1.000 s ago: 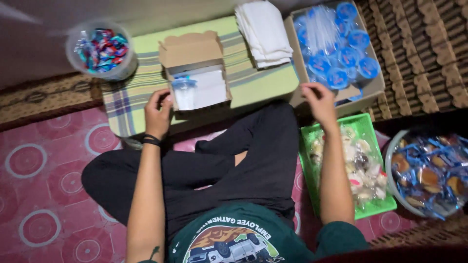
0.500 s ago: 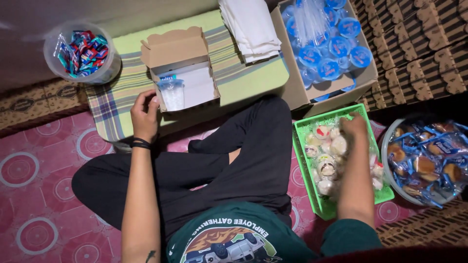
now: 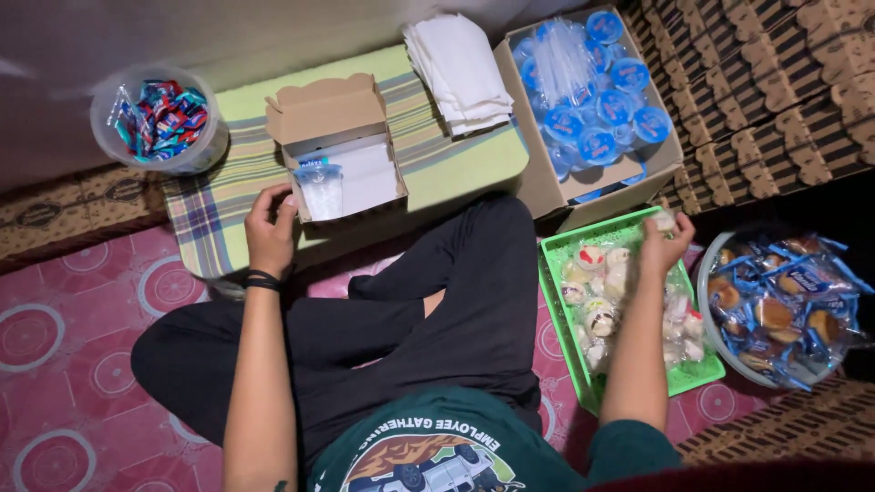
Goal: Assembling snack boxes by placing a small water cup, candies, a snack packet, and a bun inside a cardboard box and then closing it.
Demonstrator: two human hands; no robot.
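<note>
Right hand (image 3: 663, 246): raised over the far end of the green basket (image 3: 567, 314), fingers curled shut around a small wrapped snack (image 3: 663, 220), pale, roundish, mostly hidden by the grip.
Bearing: the open cardboard box (image 3: 339, 146) lies well to the left of that snack, across the lap; the left hand is far nearer to it.
Left hand (image 3: 271, 232): fingers loosely bent, tips touching the box's near left corner, pinching nothing.
Box contents: a sealed water cup (image 3: 321, 187) lying at the left side, white liner bare beside it.
Basket: more wrapped snacks, white with red and brown spots.
</note>
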